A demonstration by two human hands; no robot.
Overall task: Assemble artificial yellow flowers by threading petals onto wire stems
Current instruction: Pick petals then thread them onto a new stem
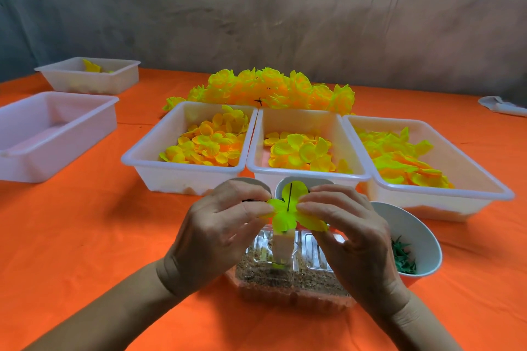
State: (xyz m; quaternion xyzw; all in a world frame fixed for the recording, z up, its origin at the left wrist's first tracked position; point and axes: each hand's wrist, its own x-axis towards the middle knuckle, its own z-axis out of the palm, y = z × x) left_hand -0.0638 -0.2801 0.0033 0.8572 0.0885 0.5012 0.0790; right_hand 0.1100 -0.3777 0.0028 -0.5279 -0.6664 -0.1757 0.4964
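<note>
A yellow-green petal piece (285,215) sits threaded on a thin dark wire stem (290,196) that stands upright above a clear plastic box of sand (288,279). My left hand (219,234) pinches the petal's left edge and my right hand (348,234) pinches its right edge. Behind them stand three white bins of loose yellow petals, one on the left (182,171), one in the middle (306,174) and one on the right (439,191). A pile of finished yellow flowers (271,88) lies behind the bins.
A white bowl of green leaf pieces (410,239) stands right of my right hand. Two more round cups (288,184) are partly hidden behind my hands. An empty white bin (51,134) and a nearly empty one (91,74) sit far left on the orange tablecloth (85,236).
</note>
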